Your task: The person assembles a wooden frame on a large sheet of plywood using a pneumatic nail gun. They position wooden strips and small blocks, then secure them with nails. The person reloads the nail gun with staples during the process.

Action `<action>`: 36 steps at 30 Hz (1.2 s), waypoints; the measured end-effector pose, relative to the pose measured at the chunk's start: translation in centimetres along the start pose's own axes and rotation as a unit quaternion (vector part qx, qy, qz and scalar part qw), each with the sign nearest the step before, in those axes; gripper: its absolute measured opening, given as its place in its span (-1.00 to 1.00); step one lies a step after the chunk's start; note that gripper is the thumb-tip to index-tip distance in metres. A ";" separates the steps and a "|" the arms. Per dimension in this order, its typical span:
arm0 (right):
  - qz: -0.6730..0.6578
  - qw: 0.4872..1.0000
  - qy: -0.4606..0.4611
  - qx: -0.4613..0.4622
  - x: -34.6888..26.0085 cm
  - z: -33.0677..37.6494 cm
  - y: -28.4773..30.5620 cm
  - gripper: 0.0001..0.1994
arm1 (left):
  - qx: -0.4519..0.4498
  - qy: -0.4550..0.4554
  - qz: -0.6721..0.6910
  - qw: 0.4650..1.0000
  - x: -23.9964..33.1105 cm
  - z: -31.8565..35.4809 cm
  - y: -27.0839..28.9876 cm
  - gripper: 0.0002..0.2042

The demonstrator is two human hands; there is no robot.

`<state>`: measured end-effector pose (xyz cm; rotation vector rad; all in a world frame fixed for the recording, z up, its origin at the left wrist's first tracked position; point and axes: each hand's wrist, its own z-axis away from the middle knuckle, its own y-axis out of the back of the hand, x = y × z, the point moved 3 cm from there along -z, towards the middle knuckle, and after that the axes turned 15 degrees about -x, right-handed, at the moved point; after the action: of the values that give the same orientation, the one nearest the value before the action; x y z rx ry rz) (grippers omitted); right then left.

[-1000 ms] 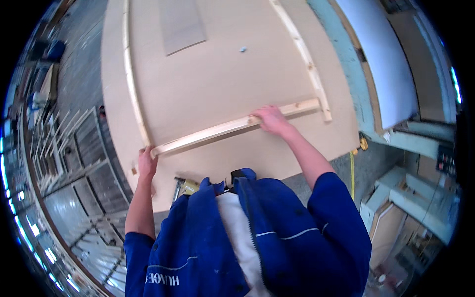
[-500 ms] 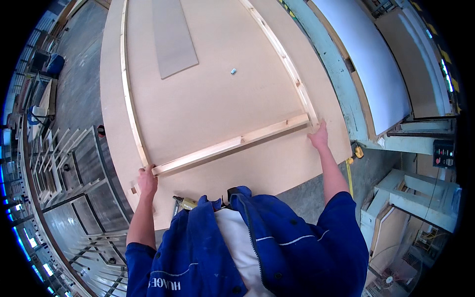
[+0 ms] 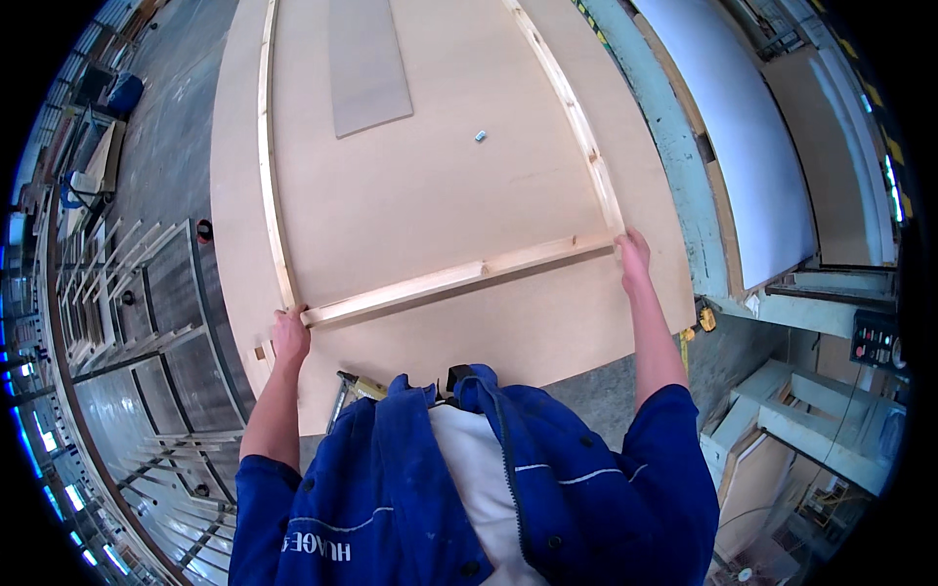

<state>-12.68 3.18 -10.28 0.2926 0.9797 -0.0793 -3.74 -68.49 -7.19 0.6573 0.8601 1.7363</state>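
A: Where is the crossbar [image 3: 454, 283]?
B: On the near part of the board [image 3: 440, 342], running between the near ends of the left rail [image 3: 264, 146] and the right rail [image 3: 575, 115]. Its left end sits nearer the person.

A: And the left hand [image 3: 291, 334]?
B: Its fingers are closed on the left rail's near end, just beside the crossbar. Whether they grip the crossbar too, one cannot tell.

A: The right hand [image 3: 634, 256]?
B: It is closed about the right rail's near end, at the other corner; its hold on the crossbar is unclear.

A: What else lies there?
B: Between the rails, a grey strip [image 3: 371, 73] and a small object [image 3: 480, 136], too small to identify. Near the person's jacket [image 3: 391, 488], a tool [image 3: 363, 387] shows, partly hidden.
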 end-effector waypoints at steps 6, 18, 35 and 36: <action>0.061 0.998 0.020 -0.015 0.4 -0.9 -0.7 -0.31 | 0.018 -0.001 0.015 1.000 0.0 0.2 -0.1 -0.65; 0.107 0.993 0.036 0.015 0.8 -0.9 -1.4 -0.31 | 0.015 -0.003 0.000 1.000 -0.3 0.4 0.1 -0.68; 0.416 0.847 0.315 -0.102 -11.9 -12.6 -27.2 -0.41 | 0.045 -0.014 0.027 0.999 -1.1 -0.1 -0.5 -0.68; 0.439 0.829 0.341 -0.063 -11.8 -13.9 -27.9 -0.40 | 0.050 -0.020 0.028 0.998 -1.2 -0.2 -0.5 -0.68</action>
<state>-35.97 -20.39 -13.60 0.6519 1.4602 0.9968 -3.23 -69.59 -7.72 0.7854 0.9133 1.7328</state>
